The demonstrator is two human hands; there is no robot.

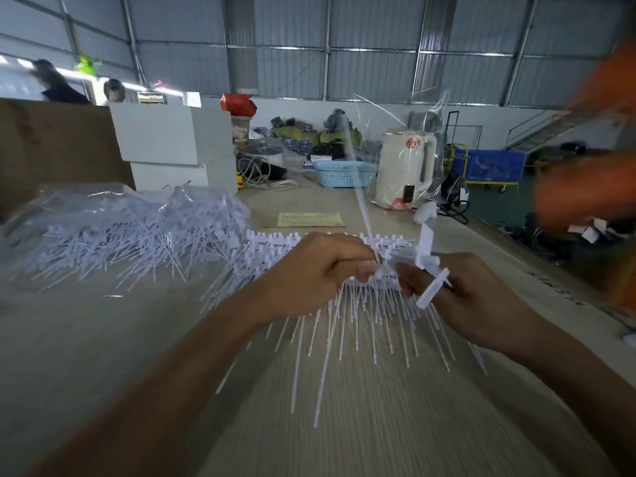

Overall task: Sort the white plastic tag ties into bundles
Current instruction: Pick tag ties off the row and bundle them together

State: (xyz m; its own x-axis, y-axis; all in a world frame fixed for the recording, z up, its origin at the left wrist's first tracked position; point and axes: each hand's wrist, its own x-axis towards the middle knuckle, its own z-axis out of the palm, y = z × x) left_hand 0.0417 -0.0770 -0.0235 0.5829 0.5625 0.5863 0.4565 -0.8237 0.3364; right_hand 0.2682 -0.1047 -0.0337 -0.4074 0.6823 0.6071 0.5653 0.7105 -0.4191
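Note:
A fan of white tag ties [347,325] hangs over the table, tails pointing toward me. My left hand [309,273] is pinched on its head strip at the left. My right hand [457,294] grips the strip's right end, with flat tag heads [432,270] sticking up between the fingers. One long tie [361,201] rises from between my hands, up and away. More rows of tie heads [275,241] lie flat just behind my hands. A big loose heap of ties [120,232], partly in clear bags, covers the table's left.
A yellow paper slip [309,219] lies behind the ties. A white kettle in clear wrap [402,170], a blue basket [344,172] and white boxes [172,139] stand at the back. A blurred person in orange [585,187] is at the right edge.

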